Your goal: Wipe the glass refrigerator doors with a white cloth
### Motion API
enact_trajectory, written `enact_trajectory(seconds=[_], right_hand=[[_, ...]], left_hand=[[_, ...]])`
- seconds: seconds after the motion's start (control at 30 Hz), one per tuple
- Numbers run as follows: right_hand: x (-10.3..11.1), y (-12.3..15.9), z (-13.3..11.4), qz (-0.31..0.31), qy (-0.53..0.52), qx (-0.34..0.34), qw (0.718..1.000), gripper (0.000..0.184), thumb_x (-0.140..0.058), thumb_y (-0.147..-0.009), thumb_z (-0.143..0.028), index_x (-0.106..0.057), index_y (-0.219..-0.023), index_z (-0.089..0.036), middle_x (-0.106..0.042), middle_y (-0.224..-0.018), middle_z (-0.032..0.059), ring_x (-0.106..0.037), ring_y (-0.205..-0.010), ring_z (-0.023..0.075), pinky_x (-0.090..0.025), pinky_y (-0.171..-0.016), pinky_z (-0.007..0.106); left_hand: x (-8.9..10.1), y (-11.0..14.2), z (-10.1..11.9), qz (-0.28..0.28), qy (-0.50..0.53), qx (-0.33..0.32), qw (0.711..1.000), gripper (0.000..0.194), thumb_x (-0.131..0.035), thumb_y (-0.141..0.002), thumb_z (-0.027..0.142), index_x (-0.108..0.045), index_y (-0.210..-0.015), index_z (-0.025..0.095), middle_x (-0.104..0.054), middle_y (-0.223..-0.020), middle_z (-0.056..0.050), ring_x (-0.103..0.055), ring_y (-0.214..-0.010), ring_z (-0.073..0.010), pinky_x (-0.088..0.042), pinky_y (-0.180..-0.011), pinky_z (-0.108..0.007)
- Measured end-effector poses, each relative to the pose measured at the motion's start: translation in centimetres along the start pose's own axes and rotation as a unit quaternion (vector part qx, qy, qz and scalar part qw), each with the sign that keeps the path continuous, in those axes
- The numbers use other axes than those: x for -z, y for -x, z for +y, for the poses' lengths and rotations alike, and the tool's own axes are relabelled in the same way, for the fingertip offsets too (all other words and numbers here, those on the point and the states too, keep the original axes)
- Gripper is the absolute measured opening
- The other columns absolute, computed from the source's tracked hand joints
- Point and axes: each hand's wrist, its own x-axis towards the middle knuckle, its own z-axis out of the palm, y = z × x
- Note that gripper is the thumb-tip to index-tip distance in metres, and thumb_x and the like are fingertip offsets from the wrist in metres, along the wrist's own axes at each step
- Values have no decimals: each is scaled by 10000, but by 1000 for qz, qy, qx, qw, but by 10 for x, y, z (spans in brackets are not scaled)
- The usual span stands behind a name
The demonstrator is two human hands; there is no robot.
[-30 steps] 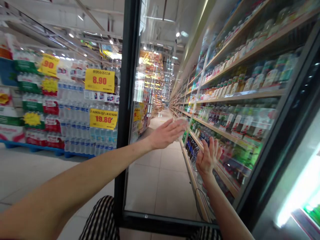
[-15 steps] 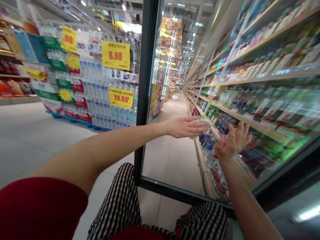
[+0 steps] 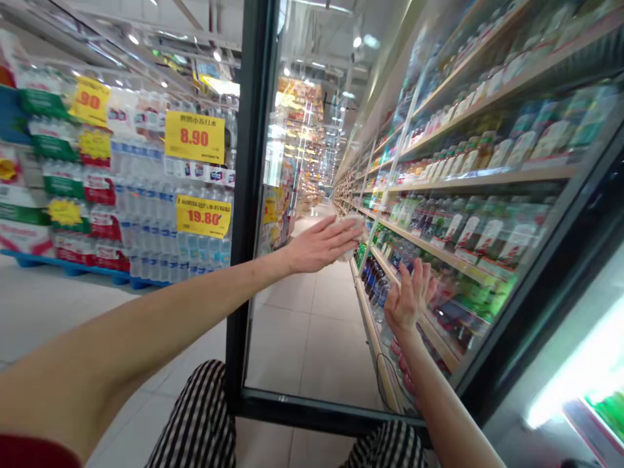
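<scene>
My left hand (image 3: 319, 246) lies flat, fingers extended, over a whitish cloth (image 3: 347, 253) against the glass door (image 3: 292, 331). Only the cloth's edge shows past the fingers. Farther right, my right hand (image 3: 408, 298) is raised near the same glass with its fingers spread and nothing visible in it. Whether it touches the pane I cannot tell. The door's black frame (image 3: 238, 260) runs upright beside my left forearm.
Shelves of bottles (image 3: 480, 227) show through the glass on the right. Stacked water packs (image 3: 160, 214) with yellow price signs (image 3: 195, 136) stand on a blue pallet (image 3: 73, 266) at left. My knees in checked trousers (image 3: 195, 422) are close to the door's lower frame.
The view has swung right and up, so the scene sits farther left and lower. My left hand and the cloth have moved up relative to the door frame.
</scene>
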Motion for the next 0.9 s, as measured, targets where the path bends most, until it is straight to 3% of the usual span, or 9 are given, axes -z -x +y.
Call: enact_trajectory(seconds=[0.07,0.2,0.37,0.4,0.53,0.6,0.77,0.83,0.9], right_hand=[[0,0,0,0,0,-2,1000,439,-401,-827,-235,-446,-1259,-174,-403,-1362,147,-279,-1312,275,-209,-1039,538],[1,1,0,-4,-1,-8,1000,447,-403,-820,-225,-441,-1264,-186,-408,-1359,140,-285,-1310,268,-214,-1040,531],[0,2,1,-9,-5,-15,1000,447,-416,-814,-228,-447,-1258,-191,-401,-1365,134,-284,-1310,267,-208,-1042,529],[0,2,1,-8,-4,-17,1000,446,-419,-811,-228,-451,-1254,-189,-404,-1363,136,-286,-1309,268,-205,-1043,530],[-1,2,-1,-7,3,-21,1000,432,-423,-809,-232,-472,-1235,-183,-416,-1354,139,-300,-1303,266,-213,-1040,527],[0,1,-1,-10,5,-22,1000,429,-418,-808,-232,-478,-1230,-183,-418,-1353,138,-304,-1301,264,-218,-1039,525],[1,0,-2,-3,3,-15,1000,428,-417,-808,-232,-477,-1228,-176,-425,-1346,149,-302,-1302,267,-221,-1036,526],[1,0,-2,0,3,-13,1000,428,-415,-810,-232,-472,-1231,-180,-428,-1343,150,-300,-1303,268,-221,-1035,527],[2,0,-1,-4,3,-13,1000,435,-412,-810,-228,-462,-1240,-190,-425,-1346,143,-296,-1305,268,-221,-1035,530]], left_hand=[[3,5,-2,25,-9,6,1000,438,-339,-887,240,-342,-1320,177,-256,-1441,-30,-100,-1352,-186,-132,-1120,-425],[7,30,-10,22,-3,-134,991,394,-360,-877,239,-417,-1266,236,-330,-1409,35,-121,-1350,-131,-124,-1129,-342],[6,52,-28,98,-37,203,974,493,-472,-827,268,-368,-1299,170,-337,-1405,-80,-78,-1358,-209,-127,-1107,-450],[5,55,-26,101,-40,221,969,499,-479,-823,271,-368,-1299,171,-328,-1410,-83,-69,-1359,-216,-131,-1104,-456],[1,63,-9,23,-20,-10,999,417,-416,-857,263,-400,-1274,260,-333,-1411,26,-115,-1355,-147,-112,-1119,-376],[3,59,-13,15,-17,-39,999,415,-404,-863,256,-393,-1279,261,-340,-1407,31,-126,-1353,-133,-104,-1120,-367],[10,37,-40,100,-47,259,960,509,-453,-831,281,-340,-1315,174,-311,-1418,-89,-88,-1358,-213,-152,-1096,-446],[10,35,-40,80,-39,199,976,493,-432,-838,259,-341,-1316,180,-307,-1420,-81,-83,-1357,-209,-142,-1102,-436],[9,37,-36,28,-18,34,999,461,-395,-855,230,-345,-1313,238,-328,-1413,-14,-109,-1354,-156,-116,-1119,-383]])
